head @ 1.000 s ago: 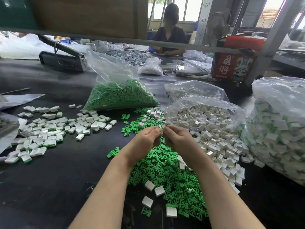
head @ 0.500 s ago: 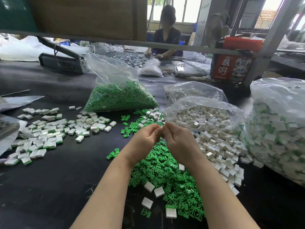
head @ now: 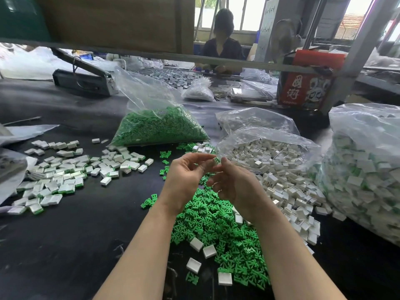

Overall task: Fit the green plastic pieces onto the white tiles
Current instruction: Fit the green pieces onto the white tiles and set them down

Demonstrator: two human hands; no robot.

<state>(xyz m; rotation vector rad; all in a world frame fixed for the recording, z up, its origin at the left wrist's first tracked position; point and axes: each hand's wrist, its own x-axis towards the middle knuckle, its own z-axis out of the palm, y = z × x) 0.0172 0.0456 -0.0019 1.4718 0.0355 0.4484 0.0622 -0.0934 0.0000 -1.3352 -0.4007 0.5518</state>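
A small white tile with a green piece [head: 215,160] is pinched at the fingertips of the left hand [head: 184,178], raised above the loose pile of green plastic pieces [head: 218,224] that lies on the black table [head: 65,245]. The left hand's fingers curl round the tile. The right hand [head: 234,185] sits just beside it, fingers loosely spread and relaxed; whether its thumb touches the tile I cannot tell. A few single white tiles [head: 209,251] rest on the near edge of the green pile. Right of the pile, white tiles spill from an open clear bag [head: 270,152]. Farther right of the pile stands a large clear bag of assembled tiles [head: 365,174]. Behind the pile lies a clear bag of green pieces [head: 160,128]. Left of the pile, well apart, finished tiles [head: 65,172] are scattered on the table. Far behind the pile, beyond a grey bar, a person in dark clothes [head: 223,48] sits, and a red box [head: 307,83] stands to the right.
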